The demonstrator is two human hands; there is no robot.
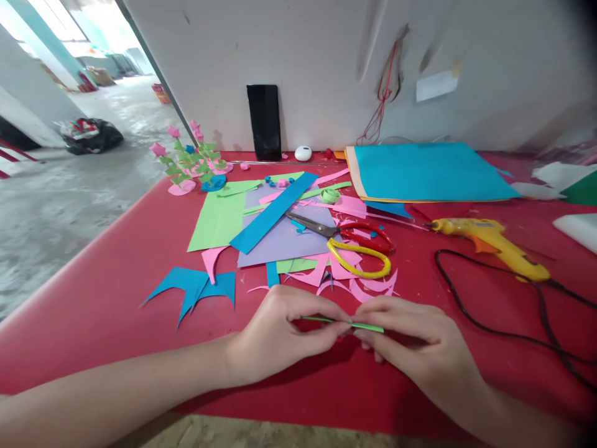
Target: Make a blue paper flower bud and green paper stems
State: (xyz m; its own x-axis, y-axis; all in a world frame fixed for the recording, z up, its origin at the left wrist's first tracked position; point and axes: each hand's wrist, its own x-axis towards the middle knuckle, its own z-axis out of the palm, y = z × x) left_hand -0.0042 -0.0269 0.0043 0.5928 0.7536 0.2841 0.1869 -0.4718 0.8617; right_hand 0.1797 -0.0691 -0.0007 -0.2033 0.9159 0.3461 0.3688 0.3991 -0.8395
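Both hands meet low over the near part of the red table [93, 292]. My left hand [280, 333] and my right hand [410, 342] pinch a thin green paper strip [368, 326] between thumbs and fingertips, holding it level just above the tabletop. Each hand's fingers are closed on the strip. Just beyond the hands lie pink paper offcuts [368, 287] and scissors [354, 239] with red and yellow handles, resting shut on a lilac sheet [284, 239].
A yellow glue gun [494, 244] lies at the right, its black cord [489, 323] looping toward me. Blue paper scraps [196, 287], a green sheet [219, 218], a blue strip [273, 213], a blue paper stack [429, 171], paper flowers [191, 163] and a phone [263, 121] against the wall.
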